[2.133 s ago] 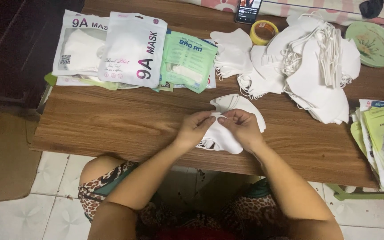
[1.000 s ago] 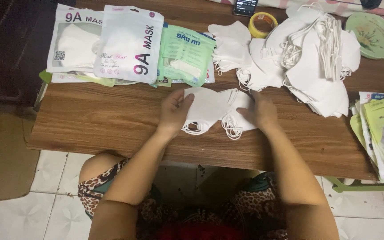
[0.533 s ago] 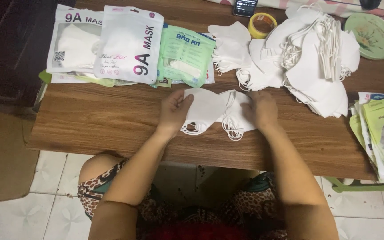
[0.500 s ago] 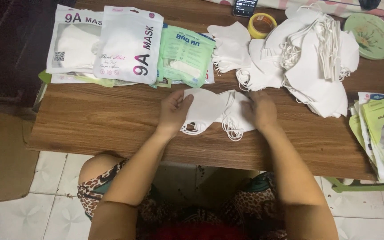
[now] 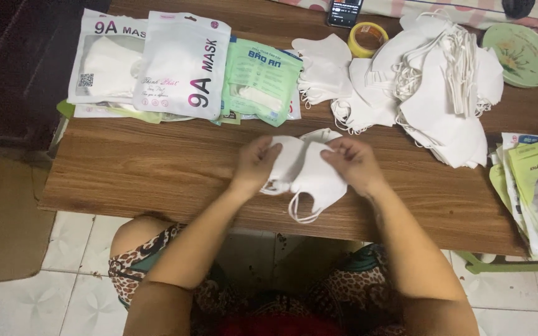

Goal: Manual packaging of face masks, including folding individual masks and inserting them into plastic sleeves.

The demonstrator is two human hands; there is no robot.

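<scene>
We see a wooden desk [image 5: 157, 174] taking up most of the view, with mask stock spread along its far edge. Biggest item is the loose pile of white masks [image 5: 443, 93] at far right, unpacked and untidy, so we judge most of the work is not done. Next, two white printed pouches [image 5: 151, 62] at far left look filled and sealed, which we read as finished output. Beside them a green pouch [image 5: 259, 81], also flat and closed. A stack of empty green-and-white pouches [image 5: 537, 186] sits at the right edge, waiting. A smaller lot of white masks [image 5: 325, 68] lies mid-desk. A green plate [image 5: 521, 53], a yellow tape roll [image 5: 368, 38] and a phone [image 5: 345, 11] are at the back.

At centre, held just above the desk near its front edge, are a few white masks [image 5: 306, 171]. Left hand [image 5: 256, 165] has its fingers pinched on the left side of them; right hand [image 5: 351, 163] fingers pinched on the top right. An ear loop hangs below. We judge this small bunch is being put together, not bagged yet.
</scene>
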